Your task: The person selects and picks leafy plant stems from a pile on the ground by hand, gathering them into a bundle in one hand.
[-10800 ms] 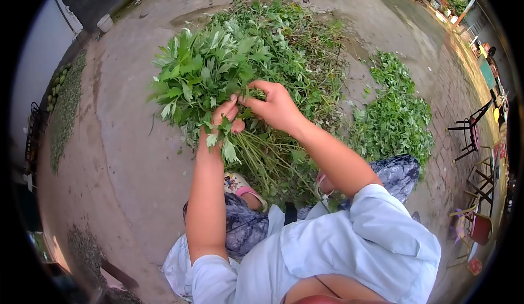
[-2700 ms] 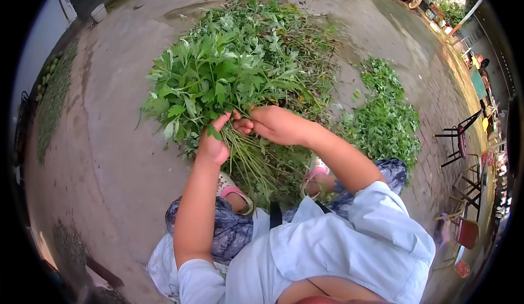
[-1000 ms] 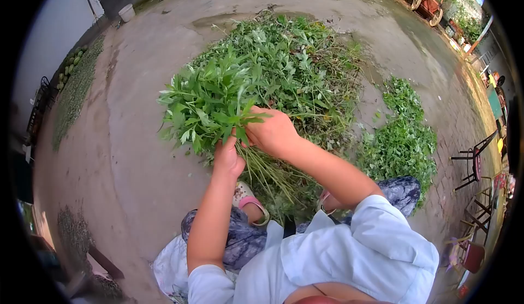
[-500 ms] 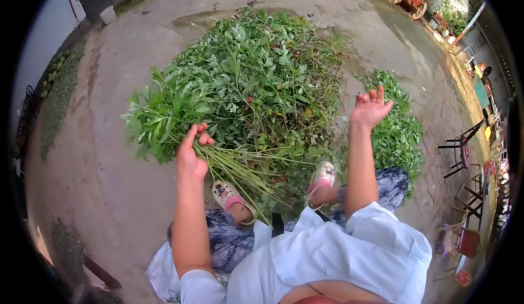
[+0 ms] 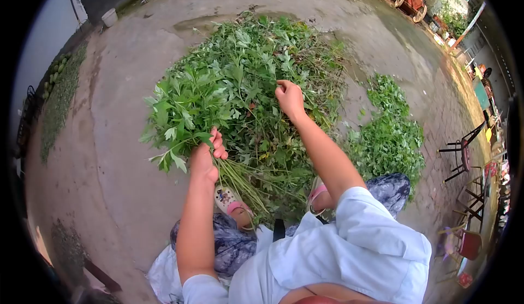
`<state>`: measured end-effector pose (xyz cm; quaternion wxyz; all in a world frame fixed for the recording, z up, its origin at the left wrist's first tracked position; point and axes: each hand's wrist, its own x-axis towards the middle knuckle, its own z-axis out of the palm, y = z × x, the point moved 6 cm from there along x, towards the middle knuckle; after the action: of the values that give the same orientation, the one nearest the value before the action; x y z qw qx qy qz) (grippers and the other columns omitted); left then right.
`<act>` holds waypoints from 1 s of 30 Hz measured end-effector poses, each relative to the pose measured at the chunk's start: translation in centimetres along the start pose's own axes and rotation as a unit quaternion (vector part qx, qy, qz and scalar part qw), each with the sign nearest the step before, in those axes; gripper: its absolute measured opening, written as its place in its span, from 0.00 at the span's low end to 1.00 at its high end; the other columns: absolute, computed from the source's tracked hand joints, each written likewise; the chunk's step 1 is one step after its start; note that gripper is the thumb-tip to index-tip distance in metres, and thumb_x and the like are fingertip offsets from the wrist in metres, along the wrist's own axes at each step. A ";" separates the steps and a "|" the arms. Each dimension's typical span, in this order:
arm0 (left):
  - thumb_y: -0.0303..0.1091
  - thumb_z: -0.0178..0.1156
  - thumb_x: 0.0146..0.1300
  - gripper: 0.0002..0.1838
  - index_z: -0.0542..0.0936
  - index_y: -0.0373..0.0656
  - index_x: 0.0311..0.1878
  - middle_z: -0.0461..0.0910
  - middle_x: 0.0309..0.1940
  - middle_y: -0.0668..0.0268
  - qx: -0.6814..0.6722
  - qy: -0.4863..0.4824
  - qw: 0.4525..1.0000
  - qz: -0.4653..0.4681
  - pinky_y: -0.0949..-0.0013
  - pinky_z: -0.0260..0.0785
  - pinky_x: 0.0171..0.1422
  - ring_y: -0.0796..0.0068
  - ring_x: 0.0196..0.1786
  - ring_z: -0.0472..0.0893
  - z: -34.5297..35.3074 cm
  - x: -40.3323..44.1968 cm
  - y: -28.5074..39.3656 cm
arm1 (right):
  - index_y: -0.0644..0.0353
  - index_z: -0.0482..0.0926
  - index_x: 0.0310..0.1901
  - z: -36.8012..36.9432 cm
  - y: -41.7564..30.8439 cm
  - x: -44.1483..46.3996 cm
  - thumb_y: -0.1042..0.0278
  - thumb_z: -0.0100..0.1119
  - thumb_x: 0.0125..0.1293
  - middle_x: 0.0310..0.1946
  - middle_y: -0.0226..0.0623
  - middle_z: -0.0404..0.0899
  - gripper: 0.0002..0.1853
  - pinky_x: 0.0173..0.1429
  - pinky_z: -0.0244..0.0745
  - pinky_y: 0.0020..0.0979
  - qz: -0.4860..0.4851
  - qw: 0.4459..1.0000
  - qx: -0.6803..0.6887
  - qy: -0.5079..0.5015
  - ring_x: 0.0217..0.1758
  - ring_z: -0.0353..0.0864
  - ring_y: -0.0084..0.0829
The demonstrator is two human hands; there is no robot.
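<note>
Head view: open floor (image 5: 125, 113) stretches from the leafy heap (image 5: 267, 69) to the pale wall (image 5: 41, 47) along its left edge; a smaller pile (image 5: 390, 132) and chairs (image 5: 470, 245) crowd its right. Its grey concrete has darker patches. Left hand (image 5: 206, 157) curls its fingers round the bunch (image 5: 183, 104), at the heap's near-left side, leaves slanting far-left, stems (image 5: 237, 177) near-right. Right hand (image 5: 291, 97), fingers half-curled, meets the heap; any hold, I cannot tell.
</note>
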<state>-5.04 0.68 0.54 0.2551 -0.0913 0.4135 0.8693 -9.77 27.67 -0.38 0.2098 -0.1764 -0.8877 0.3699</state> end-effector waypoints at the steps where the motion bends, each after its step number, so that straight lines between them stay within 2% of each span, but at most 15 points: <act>1: 0.37 0.54 0.59 0.09 0.70 0.42 0.30 0.62 0.16 0.74 -0.012 -0.003 1.000 0.003 0.76 0.55 0.22 0.85 0.15 0.60 -0.2 0.1 0.3 | 0.65 0.73 0.42 -0.8 -0.1 0.1 0.69 0.49 0.54 0.27 0.43 0.74 0.14 0.45 0.67 0.36 -0.044 0.996 0.041 0.065 0.38 0.71 0.39; 3: 0.39 0.53 0.60 0.11 0.70 0.40 0.32 0.61 0.15 0.75 -0.032 -0.010 0.999 0.010 0.74 0.56 0.22 0.84 0.15 0.59 -0.4 0.2 0.6 | 0.67 0.69 0.40 -2.4 0.9 0.2 0.71 0.46 0.58 0.24 0.36 0.72 0.11 0.29 0.69 0.28 -0.042 0.983 0.127 0.128 0.23 0.71 0.25; 4: 0.39 0.50 0.62 0.11 0.71 0.40 0.33 0.62 0.18 0.74 -0.033 -0.017 0.999 0.010 0.75 0.56 0.23 0.84 0.16 0.60 -0.1 0.0 0.8 | 0.67 0.66 0.38 -3.8 -0.8 -1.1 0.74 0.42 0.60 0.23 0.32 0.69 0.07 0.21 0.64 0.23 0.029 0.958 0.277 0.076 0.20 0.68 0.20; 7: 0.40 0.50 0.62 0.11 0.71 0.42 0.33 0.66 0.23 0.72 -0.064 -0.039 0.997 0.030 0.76 0.56 0.24 0.84 0.18 0.61 0.9 -0.2 0.7 | 0.64 0.68 0.42 -5.7 -2.9 -4.1 0.74 0.44 0.60 0.22 0.29 0.68 0.08 0.26 0.61 0.22 -0.046 0.950 0.310 0.015 0.20 0.63 0.16; 8: 0.42 0.48 0.63 0.11 0.71 0.44 0.33 0.74 0.38 0.64 -0.050 -0.075 0.995 0.042 0.75 0.61 0.27 0.82 0.22 0.66 0.8 0.0 0.6 | 0.64 0.68 0.42 -6.1 -3.2 -5.3 0.74 0.44 0.60 0.22 0.29 0.68 0.08 0.26 0.61 0.22 -0.045 0.949 0.313 0.012 0.20 0.63 0.16; 9: 0.42 0.48 0.63 0.11 0.71 0.44 0.33 0.74 0.38 0.64 -0.047 -0.069 0.996 0.042 0.75 0.61 0.27 0.82 0.22 0.66 1.1 -0.4 0.7 | 0.63 0.68 0.42 -5.9 -4.1 -6.8 0.74 0.45 0.60 0.22 0.29 0.68 0.09 0.26 0.60 0.21 -0.076 0.959 0.269 -0.053 0.21 0.63 0.16; 12: 0.44 0.45 0.64 0.12 0.69 0.48 0.29 0.62 0.59 0.52 -0.049 -0.164 0.982 0.080 0.76 0.65 0.32 0.80 0.27 0.71 4.2 -1.8 1.3 | 0.61 0.69 0.43 -6.0 -7.1 -10.2 0.75 0.48 0.57 0.25 0.30 0.69 0.11 0.29 0.62 0.21 -0.138 0.946 0.189 -0.223 0.24 0.64 0.18; 15: 0.44 0.47 0.63 0.12 0.67 0.48 0.29 0.66 0.56 0.53 -0.068 -0.215 0.970 0.092 0.75 0.65 0.33 0.79 0.27 0.71 4.8 -2.1 1.1 | 0.60 0.68 0.46 -5.4 -7.3 -11.7 0.74 0.52 0.54 0.27 0.31 0.70 0.16 0.31 0.64 0.24 -0.214 0.933 0.139 -0.252 0.25 0.68 0.22; 17: 0.44 0.49 0.61 0.13 0.66 0.45 0.28 0.73 0.46 0.55 -0.077 -0.201 0.973 0.087 0.70 0.68 0.34 0.72 0.29 0.74 3.8 -1.7 0.4 | 0.59 0.67 0.50 -5.6 -7.5 -12.2 0.72 0.54 0.52 0.29 0.34 0.71 0.21 0.33 0.66 0.26 -0.253 0.930 0.109 -0.245 0.26 0.70 0.26; 20: 0.43 0.54 0.59 0.14 0.66 0.44 0.28 0.69 0.25 0.66 -0.085 -0.200 0.973 0.073 0.68 0.65 0.34 0.71 0.26 0.69 4.7 -1.8 0.0 | 0.49 0.49 0.63 -6.7 -10.8 -12.8 0.63 0.56 0.49 0.36 0.41 0.72 0.39 0.38 0.69 0.36 -0.190 0.938 0.038 -0.288 0.35 0.74 0.40; 21: 0.43 0.54 0.59 0.14 0.66 0.44 0.28 0.69 0.25 0.66 -0.084 -0.202 0.973 0.070 0.68 0.65 0.34 0.71 0.26 0.69 5.0 -2.0 -0.2 | 0.51 0.57 0.59 -6.8 -11.8 -13.1 0.62 0.56 0.51 0.35 0.41 0.72 0.32 0.35 0.71 0.36 -0.260 0.943 0.049 -0.205 0.34 0.75 0.40; 23: 0.42 0.54 0.58 0.14 0.65 0.44 0.27 0.67 0.23 0.67 -0.079 -0.133 0.988 0.014 0.70 0.63 0.33 0.73 0.25 0.67 4.3 -2.0 -1.3 | 0.56 0.67 0.47 -5.8 -12.6 -13.9 0.65 0.53 0.53 0.30 0.38 0.71 0.19 0.29 0.71 0.36 -0.312 0.927 -0.090 -0.186 0.31 0.75 0.38; 26: 0.41 0.50 0.60 0.12 0.65 0.44 0.28 0.66 0.21 0.69 -0.070 -0.150 0.985 0.044 0.71 0.59 0.30 0.77 0.23 0.64 3.8 -2.3 -1.0 | 0.58 0.67 0.34 -4.6 -9.9 -14.5 0.69 0.51 0.52 0.25 0.36 0.69 0.08 0.25 0.71 0.34 -0.365 0.901 -0.169 -0.160 0.26 0.74 0.35; 28: 0.41 0.47 0.61 0.11 0.66 0.45 0.29 0.64 0.20 0.70 -0.084 -0.182 0.978 0.057 0.73 0.56 0.28 0.80 0.20 0.61 3.4 -2.1 -0.1 | 0.58 0.64 0.29 -6.4 -6.3 -13.9 0.72 0.50 0.46 0.23 0.34 0.67 0.07 0.25 0.70 0.33 -0.387 0.890 -0.209 -0.120 0.27 0.72 0.34; 30: 0.39 0.47 0.62 0.10 0.65 0.45 0.29 0.63 0.18 0.71 -0.070 -0.083 0.994 0.024 0.73 0.55 0.27 0.80 0.19 0.61 2.9 -2.4 -0.4 | 0.58 0.64 0.28 -9.7 -2.3 -13.1 0.72 0.51 0.43 0.24 0.33 0.67 0.09 0.31 0.70 0.31 -0.385 0.873 -0.278 -0.113 0.31 0.71 0.33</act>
<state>-2.62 2.20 2.98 0.2608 -0.0267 0.3308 0.9066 5.89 25.64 4.29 0.1762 0.1714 -0.9692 0.0156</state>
